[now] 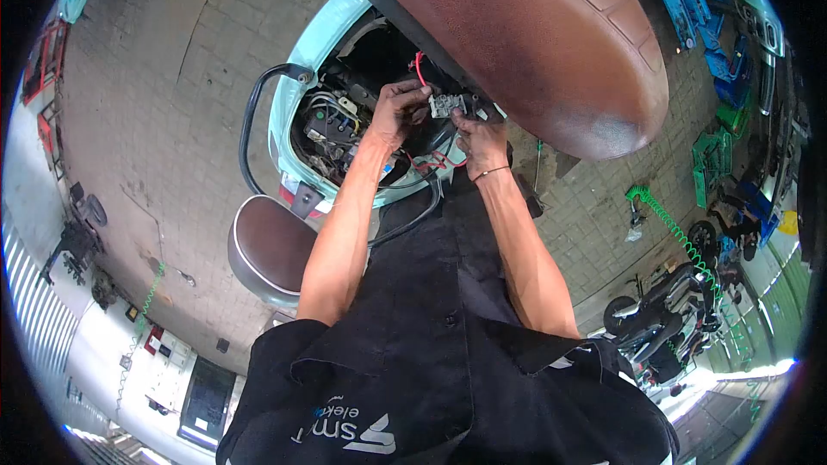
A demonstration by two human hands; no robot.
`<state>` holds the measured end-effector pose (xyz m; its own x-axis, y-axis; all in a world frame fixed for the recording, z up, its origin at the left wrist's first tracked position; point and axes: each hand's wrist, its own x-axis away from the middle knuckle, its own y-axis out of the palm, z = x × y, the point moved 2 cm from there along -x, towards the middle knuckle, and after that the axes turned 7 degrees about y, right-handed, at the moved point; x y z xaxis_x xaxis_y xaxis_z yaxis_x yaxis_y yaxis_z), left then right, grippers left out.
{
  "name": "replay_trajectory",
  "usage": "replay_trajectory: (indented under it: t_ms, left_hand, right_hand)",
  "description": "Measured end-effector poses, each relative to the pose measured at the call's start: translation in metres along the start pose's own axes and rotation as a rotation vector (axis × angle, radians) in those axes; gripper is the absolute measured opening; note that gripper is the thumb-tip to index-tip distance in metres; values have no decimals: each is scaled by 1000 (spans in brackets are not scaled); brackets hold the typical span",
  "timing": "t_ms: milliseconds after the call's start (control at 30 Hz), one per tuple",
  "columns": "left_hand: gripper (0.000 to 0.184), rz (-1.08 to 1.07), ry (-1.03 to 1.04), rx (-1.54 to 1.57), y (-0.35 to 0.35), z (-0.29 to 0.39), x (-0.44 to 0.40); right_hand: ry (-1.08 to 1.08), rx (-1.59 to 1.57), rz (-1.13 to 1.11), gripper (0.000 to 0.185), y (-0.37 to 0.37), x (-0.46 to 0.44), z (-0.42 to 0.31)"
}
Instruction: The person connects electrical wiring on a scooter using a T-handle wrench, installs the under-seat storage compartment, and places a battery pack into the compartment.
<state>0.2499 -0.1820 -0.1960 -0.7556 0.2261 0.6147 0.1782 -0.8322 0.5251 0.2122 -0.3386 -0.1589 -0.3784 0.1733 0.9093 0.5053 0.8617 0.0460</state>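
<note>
My left hand point(399, 114) is closed in a pinch at the left end of a small grey block-shaped part point(447, 106), where a red wire point(420, 69) rises from the fingertips. From the other side my right hand point(482, 145) grips the same part, thumb on its near face. Both hands are over the open compartment of a mint-green scooter point(281, 125). Inside it, left of my hands, hoses and engine parts point(334, 120) show. More thin red wires point(431, 161) hang below the grey part. My fingers hide its ends.
The raised brown seat point(551, 43) overhangs from above right. A black grab rail point(247, 133) and a brown padded backrest point(274, 241) stick out at left. On the paved floor, a green coiled hose point(668, 228), a green crate point(711, 164) and a motorcycle point(663, 301) are at right.
</note>
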Motion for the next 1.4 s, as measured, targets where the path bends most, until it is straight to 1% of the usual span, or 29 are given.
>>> replay_trajectory:
  t_ms: [67, 100, 167, 233, 300, 333, 400, 433, 500, 600, 667, 700, 800, 833, 900, 933, 967, 1033, 1167, 1233, 1267, 1400]
  left_hand:
    - [12, 36, 16, 2, 8, 0, 4]
    - [14, 72, 29, 2, 8, -1, 6]
    - [15, 81, 11, -27, 6, 1, 6]
    - [17, 90, -4, -59, 5, 4, 7]
    - [18, 73, -108, -183, 4, 4, 9]
    - [18, 72, -108, -188, 6, 4, 11]
    - [26, 100, -100, -222, 9, 2, 12]
    - [26, 100, -100, -221, 11, -1, 13]
    - [29, 82, -46, -211, 13, -6, 16]
    - [33, 122, -21, -245, 16, -12, 15]
    - [33, 113, 2, -260, 15, -16, 16]
    - [33, 105, 26, -281, 16, -14, 16]
    - [32, 106, 59, -297, 18, -8, 21]
    - [32, 105, 61, -298, 17, -9, 20]
    - [32, 91, 68, -325, 15, -13, 19]
    - [32, 91, 68, -323, 13, -15, 19]
    - [31, 68, 70, -309, 11, -16, 18]
    - [30, 46, 70, -297, 13, -15, 18]
    - [33, 96, 71, -304, 15, -16, 18]
    - [33, 94, 84, -311, 16, -13, 19]
    - [33, 91, 86, -305, 18, -12, 20]
    - [34, 71, 102, -347, 17, -13, 20]
  right_hand:
    - [-46, -29, -36, 42, 1, 0, 0]
    - [-44, -29, -36, 42, 1, 1, 1]
    - [-19, 4, 37, 44, 1, 0, 3]
    - [-39, -4, 2, 42, 1, -2, 6]
    - [-58, -18, -31, 41, 1, 0, 6]
    - [-65, 30, -20, 38, 1, 1, 5]
    - [-74, 78, -14, 35, 1, -2, 7]
    - [-188, 93, -21, 31, 0, -6, 10]
    - [-301, 107, -24, 27, -3, -7, 12]
    - [-283, 161, 71, 22, -12, 2, 13]
    - [-242, 94, 91, 16, -28, 0, 25]
    - [-242, 95, 89, 16, -28, 1, 25]
    - [-285, 365, 152, 24, -30, 11, 21]
    - [-287, 364, 151, 24, -24, 24, 8]
    - [-136, 350, 29, 23, -10, 44, -8]
    - [-116, 283, -25, 22, -6, 46, -6]
    - [-172, 355, -109, 21, -6, 44, -4]
    - [-189, 431, -186, 21, -3, 35, 1]
    - [-162, 388, -167, 22, 0, 26, 0]
    - [-71, 431, -192, 23, 4, 28, -4]
    - [-73, 432, -192, 23, 5, 30, -7]
    - [-38, 477, -120, 21, 8, 34, -10]
